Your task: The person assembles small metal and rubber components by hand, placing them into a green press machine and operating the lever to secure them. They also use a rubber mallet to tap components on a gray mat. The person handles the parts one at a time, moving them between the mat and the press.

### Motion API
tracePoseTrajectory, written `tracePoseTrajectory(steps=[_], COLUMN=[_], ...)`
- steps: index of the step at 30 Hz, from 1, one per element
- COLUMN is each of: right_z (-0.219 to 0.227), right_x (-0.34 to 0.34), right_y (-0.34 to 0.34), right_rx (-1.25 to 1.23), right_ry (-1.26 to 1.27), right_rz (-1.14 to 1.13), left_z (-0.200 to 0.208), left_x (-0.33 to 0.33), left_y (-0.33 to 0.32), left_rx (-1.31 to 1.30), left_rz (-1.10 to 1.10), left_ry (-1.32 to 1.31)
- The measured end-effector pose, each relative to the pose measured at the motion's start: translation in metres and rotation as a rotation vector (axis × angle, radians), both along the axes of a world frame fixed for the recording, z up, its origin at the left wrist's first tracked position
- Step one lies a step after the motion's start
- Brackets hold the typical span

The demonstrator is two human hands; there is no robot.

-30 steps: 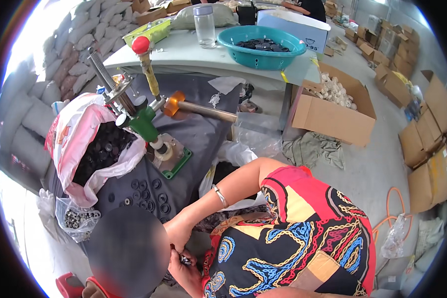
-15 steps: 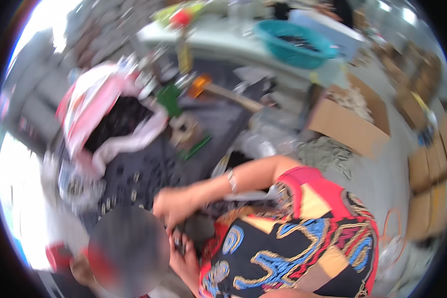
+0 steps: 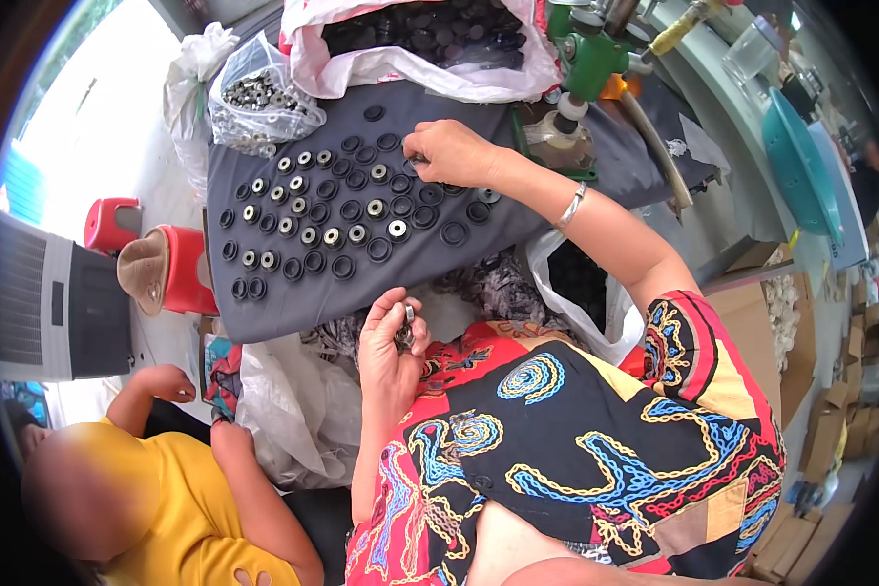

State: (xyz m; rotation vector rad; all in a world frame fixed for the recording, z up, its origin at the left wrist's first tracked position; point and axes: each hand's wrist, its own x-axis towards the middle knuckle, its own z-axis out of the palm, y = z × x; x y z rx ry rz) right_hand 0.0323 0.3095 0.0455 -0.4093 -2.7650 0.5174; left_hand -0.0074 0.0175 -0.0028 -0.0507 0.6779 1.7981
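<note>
A dark grey cloth (image 3: 293, 303) lies in front of me with rows of black rubber rings (image 3: 352, 210) on it, several holding a shiny metal insert (image 3: 397, 229). My right hand (image 3: 456, 151), with a bracelet on its wrist, reaches over the cloth's far side. Its fingertips pinch a small piece (image 3: 416, 159) down at a ring. My left hand (image 3: 389, 344) stays close to my lap, curled around a few small metal pieces (image 3: 406, 326).
Past the cloth are a clear bag of metal parts (image 3: 254, 93), a pink-white bag of black rings (image 3: 420, 34) and a green hand press (image 3: 588, 61). A person in a yellow shirt (image 3: 181, 508) sits at lower left by red stools (image 3: 181, 269). Cardboard boxes (image 3: 855, 391) are on the right.
The view has swung down and left onto the cloth. My right hand has gone from my lap up to the rings; the left stays by my lap.
</note>
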Motion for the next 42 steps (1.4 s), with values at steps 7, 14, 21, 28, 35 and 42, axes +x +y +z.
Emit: tracePoseTrajectory(steps=[7,14,21,28,35,42], right_z=[-0.012,-0.028,-0.034,-0.021,-0.026,-0.025], right_x=[-0.009,-0.036,-0.030,-0.015,0.024,0.065], right_y=[0.013,0.007,0.003,-0.028,-0.134,-0.144], right_rx=[0.260,0.369,0.306,0.582,0.154,0.238], right_ry=[-0.184,-0.129,-0.055,0.064,0.118,0.126], right_rz=[-0.019,0.053,0.043,-0.076,0.347,0.265], left_z=[0.003,0.000,0.016,0.024,-0.002,-0.017], left_x=[-0.006,-0.015,-0.010,0.001,-0.010,-0.006], left_y=[0.005,-0.007,0.003,0.008,0.019,0.013], left_rx=[-0.038,-0.016,-0.048,-0.176,-0.061,-0.117], left_rz=[-0.001,-0.042,-0.043,0.028,-0.067,-0.220], left_ry=[0.025,0.074,0.102,0.190,0.158,0.250])
